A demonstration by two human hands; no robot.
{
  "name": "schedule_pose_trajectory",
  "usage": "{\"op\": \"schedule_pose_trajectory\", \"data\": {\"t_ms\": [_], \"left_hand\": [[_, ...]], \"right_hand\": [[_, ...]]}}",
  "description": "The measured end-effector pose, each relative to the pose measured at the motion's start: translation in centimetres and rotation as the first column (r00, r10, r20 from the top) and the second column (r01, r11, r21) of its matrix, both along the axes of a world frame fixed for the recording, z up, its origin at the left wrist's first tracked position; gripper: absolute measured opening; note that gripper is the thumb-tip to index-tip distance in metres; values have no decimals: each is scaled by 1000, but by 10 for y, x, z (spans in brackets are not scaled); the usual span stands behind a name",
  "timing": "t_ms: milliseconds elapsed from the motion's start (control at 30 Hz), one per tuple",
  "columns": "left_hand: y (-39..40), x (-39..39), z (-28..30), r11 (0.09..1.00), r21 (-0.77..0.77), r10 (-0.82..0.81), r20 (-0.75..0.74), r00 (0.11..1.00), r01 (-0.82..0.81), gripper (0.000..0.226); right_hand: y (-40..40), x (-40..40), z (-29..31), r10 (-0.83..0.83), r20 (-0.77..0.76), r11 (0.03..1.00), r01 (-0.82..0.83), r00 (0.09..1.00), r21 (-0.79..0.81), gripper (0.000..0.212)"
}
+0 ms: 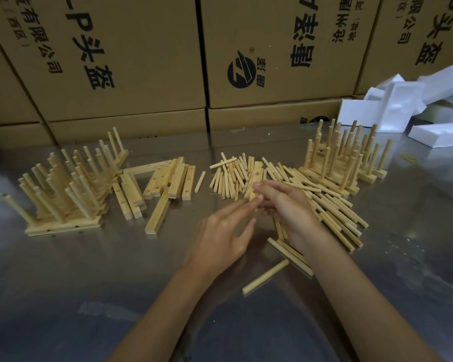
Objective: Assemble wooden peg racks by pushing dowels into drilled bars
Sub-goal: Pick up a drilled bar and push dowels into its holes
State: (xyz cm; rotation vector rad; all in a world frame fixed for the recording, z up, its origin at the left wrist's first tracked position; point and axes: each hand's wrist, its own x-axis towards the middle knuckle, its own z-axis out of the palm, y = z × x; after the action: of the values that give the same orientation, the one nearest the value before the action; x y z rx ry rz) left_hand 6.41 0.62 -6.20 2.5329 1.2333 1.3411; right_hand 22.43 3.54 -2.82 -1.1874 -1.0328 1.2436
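Note:
My right hand (285,205) grips a drilled wooden bar (255,176) that points away from me over the dowel pile. Several dowels (280,228) stick out below its palm. My left hand (225,231) reaches in from the left with fingers stretched out, its fingertips touching the bar's near end; it is motion-blurred. Loose dowels (230,176) lie behind the hands, and more dowels (332,207) fan out to the right. A stack of empty drilled bars (168,181) lies left of centre.
Finished peg racks (63,194) are piled at the left, and more racks (343,158) stand at the right. Two stray dowels (266,276) lie on the metal table (89,283) near my wrists. White foam pieces (403,105) and cardboard boxes (141,61) line the back.

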Motion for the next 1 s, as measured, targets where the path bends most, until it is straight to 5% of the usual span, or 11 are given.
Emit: {"op": "schedule_pose_trajectory", "data": {"t_ms": [67,133,200,267,400,500,567,733,1000], "left_hand": [[0,0,1,990,-131,-41,77,996,50,52],[1,1,3,925,-339,-42,356,934,171,58],[6,0,9,782,-537,124,632,765,317,47],[12,-6,13,674,-610,264,726,635,417,31],[15,-21,9,582,-658,372,738,563,478,29],[25,-36,8,565,-663,447,746,493,491,33],[32,-44,9,569,-656,497,754,429,496,35],[38,-52,5,559,-648,546,757,359,517,35],[34,-57,8,555,-548,483,825,294,625,33]], "right_hand": [[0,2,0,-14,-45,1000,14,999,-13,23],[0,0,1,-18,-28,1000,18,999,2,27],[-4,-8,4,1,60,999,-4,998,47,29],[-11,-24,2,75,189,990,-96,979,105,31],[-24,-51,-12,121,514,946,-255,849,199,34],[-9,-52,-10,-34,582,948,-157,812,275,9],[14,-47,-4,-183,637,944,-49,749,328,13],[75,-55,-1,-57,875,996,-36,481,85,29],[91,-54,-8,-26,827,998,56,562,-7,28]]}}
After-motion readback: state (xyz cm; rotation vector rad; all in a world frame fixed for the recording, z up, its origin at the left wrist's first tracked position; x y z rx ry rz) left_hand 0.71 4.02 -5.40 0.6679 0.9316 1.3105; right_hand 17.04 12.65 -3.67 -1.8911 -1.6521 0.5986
